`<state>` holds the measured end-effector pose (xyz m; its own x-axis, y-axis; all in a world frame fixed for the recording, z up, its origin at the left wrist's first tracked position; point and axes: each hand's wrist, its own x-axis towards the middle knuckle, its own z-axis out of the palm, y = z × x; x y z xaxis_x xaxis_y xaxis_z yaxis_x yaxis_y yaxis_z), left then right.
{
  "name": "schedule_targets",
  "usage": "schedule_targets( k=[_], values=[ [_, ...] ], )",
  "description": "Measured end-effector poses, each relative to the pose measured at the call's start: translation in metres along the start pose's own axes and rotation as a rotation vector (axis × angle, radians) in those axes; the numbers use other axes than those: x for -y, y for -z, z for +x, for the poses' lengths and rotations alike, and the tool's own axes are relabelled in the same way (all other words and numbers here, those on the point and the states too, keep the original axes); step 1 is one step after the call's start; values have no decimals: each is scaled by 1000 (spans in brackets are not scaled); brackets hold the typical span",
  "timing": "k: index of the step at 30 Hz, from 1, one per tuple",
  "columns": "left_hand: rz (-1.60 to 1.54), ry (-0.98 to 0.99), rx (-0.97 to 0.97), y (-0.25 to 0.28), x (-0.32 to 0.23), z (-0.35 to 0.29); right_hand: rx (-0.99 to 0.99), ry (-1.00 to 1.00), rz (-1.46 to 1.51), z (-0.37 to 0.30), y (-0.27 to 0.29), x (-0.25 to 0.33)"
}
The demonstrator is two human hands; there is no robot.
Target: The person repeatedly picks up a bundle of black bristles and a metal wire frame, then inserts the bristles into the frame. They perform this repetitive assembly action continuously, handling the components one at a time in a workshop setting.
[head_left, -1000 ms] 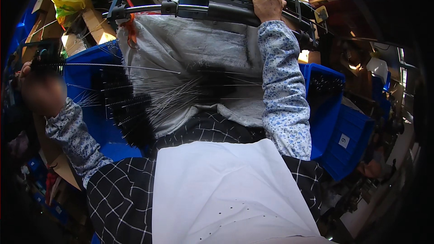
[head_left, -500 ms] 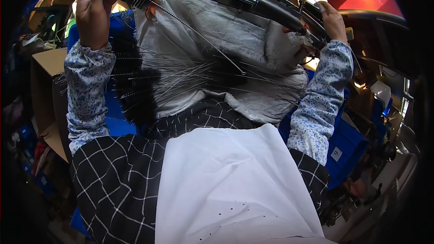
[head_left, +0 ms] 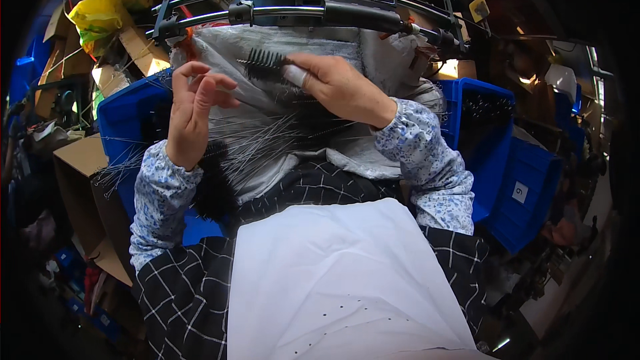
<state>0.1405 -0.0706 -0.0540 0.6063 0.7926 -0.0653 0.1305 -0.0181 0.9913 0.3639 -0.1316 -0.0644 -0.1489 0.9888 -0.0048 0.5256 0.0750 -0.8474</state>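
Black brush [head_left: 265, 61], upper middle of the frame: the right hand [head_left: 340, 87] pinches one end, likely a good hold, as it looks light and springy. The left hand [head_left: 193, 110] is half open, nothing seen in it.

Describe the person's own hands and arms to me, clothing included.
The left hand and right hand are ungloved. The right has a white wrap, perhaps tape, around one of its fingers, apparently the thumb. Both forearms wear loose white sleeves with a blue and grey speckled pattern, gathered at the wrists.
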Motion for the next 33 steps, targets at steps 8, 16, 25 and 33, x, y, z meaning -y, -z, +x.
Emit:
schedule_targets(
  k=[8,16,25,33],
  values=[
    [997,24,72,44,7,-86,-732,-68,-855,63,91,-99],
    [972,84,-6,42,14,-93,-779,-17,-885,72,89,-106],
    [990,147,3,48,13,-101,-683,-95,-838,74,92,-109],
    [619,-31,-768,57,27,-93,-615,-96,-944,88,99,-130]
  ],
)
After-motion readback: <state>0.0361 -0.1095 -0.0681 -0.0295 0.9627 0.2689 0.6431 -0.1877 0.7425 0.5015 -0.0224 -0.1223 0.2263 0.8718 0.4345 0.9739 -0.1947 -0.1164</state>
